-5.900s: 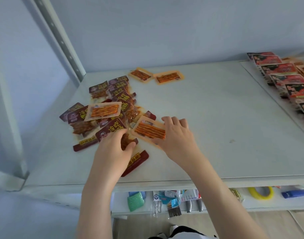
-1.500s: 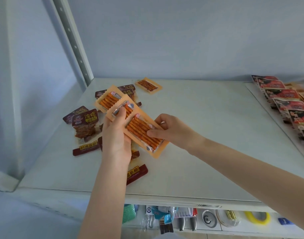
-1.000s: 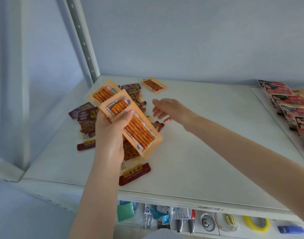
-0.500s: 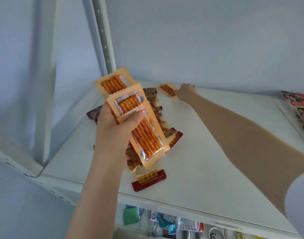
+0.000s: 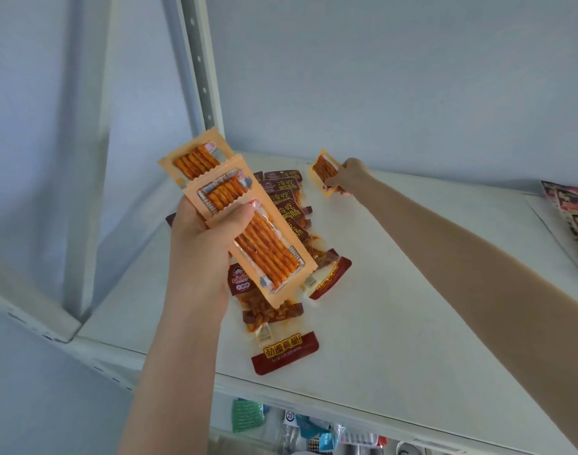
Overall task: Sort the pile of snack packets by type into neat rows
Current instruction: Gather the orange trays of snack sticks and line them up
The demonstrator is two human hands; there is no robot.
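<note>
Left hand (image 5: 199, 244) grips orange packets (image 5: 248, 224); right hand (image 5: 348, 175) pinches another (image 5: 323, 169). Maroon pile (image 5: 290, 205) unsorted, no rows yet.

orange packets (image 5: 248, 231), maroon packets (image 5: 285, 354) yellow-lettered, white shelf (image 5: 412, 307)

Wht shelf (image 5: 412, 323), blue wall (image 5: 379, 77), perforated post (image 5: 200, 70).
</note>
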